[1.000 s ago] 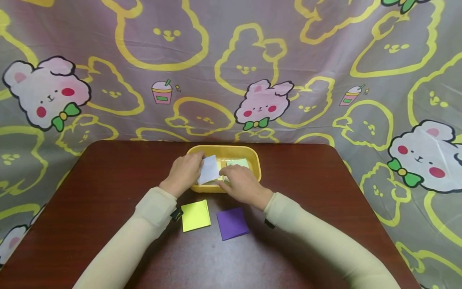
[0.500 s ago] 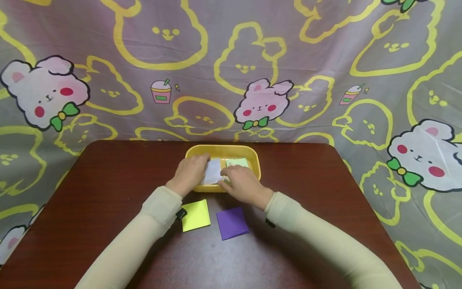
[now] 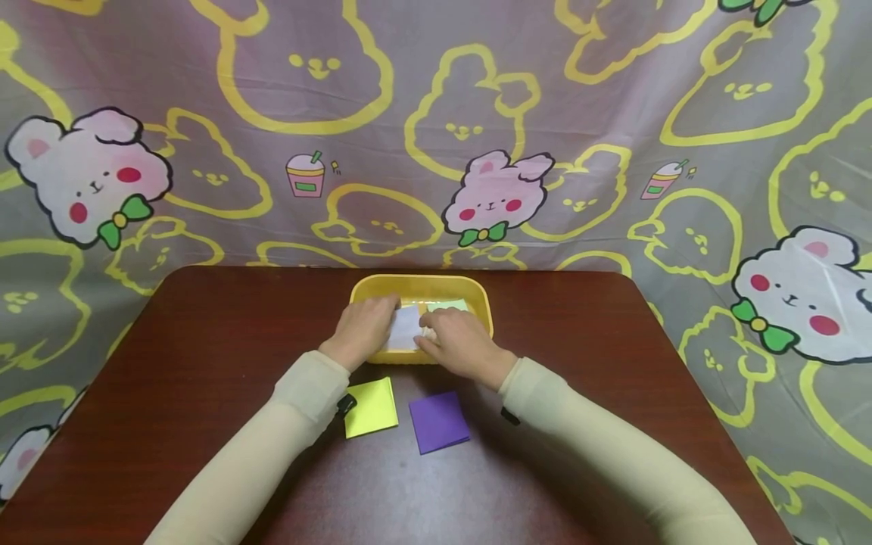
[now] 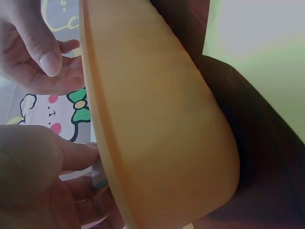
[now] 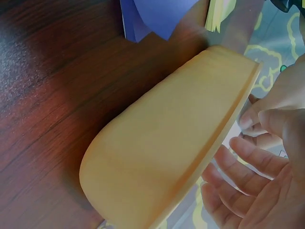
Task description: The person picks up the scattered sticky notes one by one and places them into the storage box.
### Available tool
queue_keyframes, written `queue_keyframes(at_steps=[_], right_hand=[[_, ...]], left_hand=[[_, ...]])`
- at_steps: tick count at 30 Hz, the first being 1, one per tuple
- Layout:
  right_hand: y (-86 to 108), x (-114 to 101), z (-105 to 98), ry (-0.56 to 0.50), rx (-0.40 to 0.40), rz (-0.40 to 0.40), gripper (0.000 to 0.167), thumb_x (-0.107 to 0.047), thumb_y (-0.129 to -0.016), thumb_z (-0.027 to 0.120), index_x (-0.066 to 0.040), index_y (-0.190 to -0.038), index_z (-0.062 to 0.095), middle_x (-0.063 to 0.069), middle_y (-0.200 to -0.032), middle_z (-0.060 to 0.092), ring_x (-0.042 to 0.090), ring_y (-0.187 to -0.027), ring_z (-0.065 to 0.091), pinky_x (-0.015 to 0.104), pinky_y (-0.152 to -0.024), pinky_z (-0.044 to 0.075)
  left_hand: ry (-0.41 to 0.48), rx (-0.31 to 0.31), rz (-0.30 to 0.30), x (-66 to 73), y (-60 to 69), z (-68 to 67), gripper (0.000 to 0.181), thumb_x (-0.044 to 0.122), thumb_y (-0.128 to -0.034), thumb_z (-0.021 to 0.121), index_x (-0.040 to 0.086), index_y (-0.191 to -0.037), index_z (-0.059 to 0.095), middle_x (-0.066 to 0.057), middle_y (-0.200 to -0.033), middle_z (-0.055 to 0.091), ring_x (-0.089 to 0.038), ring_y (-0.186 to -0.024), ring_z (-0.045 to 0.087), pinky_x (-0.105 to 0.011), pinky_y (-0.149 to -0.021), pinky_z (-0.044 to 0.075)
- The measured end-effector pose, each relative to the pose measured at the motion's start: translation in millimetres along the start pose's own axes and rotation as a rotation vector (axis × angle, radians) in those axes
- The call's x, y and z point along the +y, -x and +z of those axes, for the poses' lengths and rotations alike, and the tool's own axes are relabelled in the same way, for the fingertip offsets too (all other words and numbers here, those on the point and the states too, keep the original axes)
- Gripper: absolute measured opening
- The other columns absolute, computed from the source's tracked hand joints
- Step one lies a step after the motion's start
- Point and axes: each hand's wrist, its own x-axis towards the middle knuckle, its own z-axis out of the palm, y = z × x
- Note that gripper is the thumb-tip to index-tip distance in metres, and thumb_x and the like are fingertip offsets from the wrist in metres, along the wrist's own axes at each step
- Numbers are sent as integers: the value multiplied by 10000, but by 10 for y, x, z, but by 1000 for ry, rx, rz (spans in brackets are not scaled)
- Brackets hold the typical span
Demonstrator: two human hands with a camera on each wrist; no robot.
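A yellow plastic tray (image 3: 470, 285) stands at the far side of the table, with both hands reaching in over its front edge. My left hand (image 3: 361, 329) holds a white sticky-note pad (image 3: 406, 329) at its left edge, low inside the tray. In the left wrist view, the thumb and fingers of that left hand (image 4: 52, 176) lie on either side of the pad's edge. My right hand (image 3: 465, 344) hovers at the pad's right, fingers slightly bent and apart in the right wrist view. Behind it lies a light green pad (image 3: 448, 306), partly covered. The tray wall hides much of the contents.
On the table in front of the tray lie a bright yellow sticky-note pad (image 3: 371, 409) and a purple one (image 3: 439, 422). The dark red-brown table (image 3: 565, 333) ends at a patterned curtain (image 3: 381, 151) behind the tray.
My left hand has moved right and down with the white pad, which was tilted up and now sits lower in the tray. The right hand has barely moved.
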Motion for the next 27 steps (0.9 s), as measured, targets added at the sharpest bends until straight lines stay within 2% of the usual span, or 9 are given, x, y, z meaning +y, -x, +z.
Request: queue_keyframes(at_steps=[6, 14, 19, 23, 27], right_hand=[[-1, 28, 8, 5, -21, 18, 280, -333, -964, 669, -79, -1069, 721, 51, -976, 759, 242, -886, 716, 415, -755, 571], [2, 38, 13, 7, -46, 42, 285, -346, -964, 665, -88, -1069, 726, 33, -954, 757, 222, -850, 712, 395, -705, 568], [0, 57, 18, 2, -60, 48, 311, -342, -968, 661, -69, -1100, 726, 54, -994, 763, 239, -885, 718, 409, -741, 577], [-2, 75, 25, 1, -65, 60, 312, -338, -966, 661, -67, -1106, 726, 61, -1005, 762, 244, -892, 717, 416, -730, 578], [-9, 85, 23, -10, -68, 77, 309, -336, -964, 661, -68, -1104, 725, 56, -993, 759, 237, -884, 716, 415, -711, 576]], left_hand=[[-4, -17, -1, -15, -2, 14, 143, 109, -1022, 535, 67, -1082, 657, -145, -935, 736, -302, -770, 680, -451, -621, 541], [-46, 7, 27, -72, -1, 58, 76, 111, -982, 609, 52, -993, 655, -147, -875, 736, -339, -767, 698, -478, -685, 539], [-46, -9, 16, -90, -18, 78, 77, 101, -976, 607, 45, -972, 659, -151, -876, 728, -344, -776, 696, -479, -679, 537], [-39, -32, -8, -96, -44, 92, 137, 166, -983, 629, 48, -924, 665, -137, -861, 711, -324, -772, 680, -477, -671, 539], [-37, -53, -26, -102, -61, 104, 254, 253, -985, 636, 62, -817, 644, -98, -766, 656, -271, -700, 630, -459, -636, 532]])
